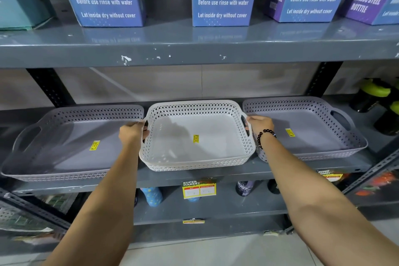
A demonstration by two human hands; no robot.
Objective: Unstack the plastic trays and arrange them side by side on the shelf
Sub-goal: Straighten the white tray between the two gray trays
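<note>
Both hands grip the white tray (195, 136) by its side handles, left hand (132, 131) and right hand (260, 124) equally near, tray centred between two grey trays (71, 142) (306, 127) on the shelf (194, 176)

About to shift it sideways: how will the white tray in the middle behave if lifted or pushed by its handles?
The white tray is probably light: thin perforated plastic, nothing inside. It may flex slightly, though both hands, left and right, hold opposite handles. Pushed, its flat base should slide on the smooth shelf rather than tip.
</note>
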